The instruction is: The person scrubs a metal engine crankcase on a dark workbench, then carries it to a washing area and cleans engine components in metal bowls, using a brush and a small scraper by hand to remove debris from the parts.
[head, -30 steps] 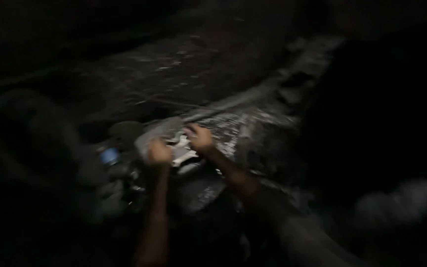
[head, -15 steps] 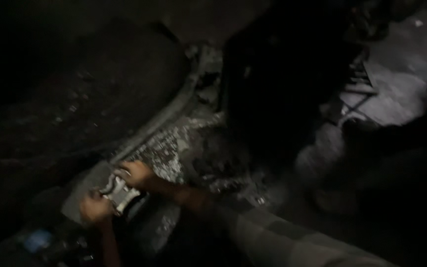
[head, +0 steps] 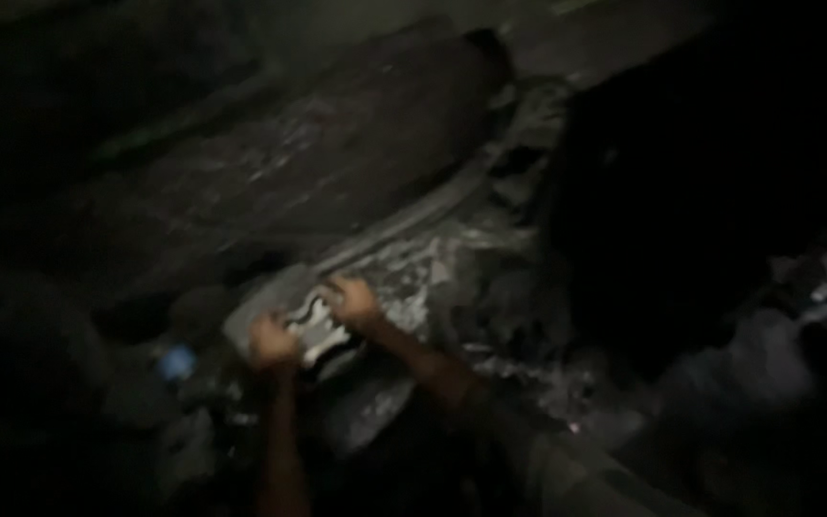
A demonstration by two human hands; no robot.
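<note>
bare left forearm (head: 279,450), checked right sleeve (head: 547,460) (blurred)

Very dim scene, faint light on frame centre, deep black shadow at upper right, heavy motion blur, grainy, nothing sharply focused

Pale metal-looking part held between your two hands

You hold a small, light grey part with dark cut-outs (head: 310,327) between your left hand (head: 272,342) and right hand (head: 354,301); each hand closes its grip on one end. The part lies tilted, its left end lower, its right end higher. It sits against a larger grey, shiny, scuffed body (head: 413,287) that runs diagonally up to the right. The view is dark and blurred; finer detail of the part cannot be made out.
</note>
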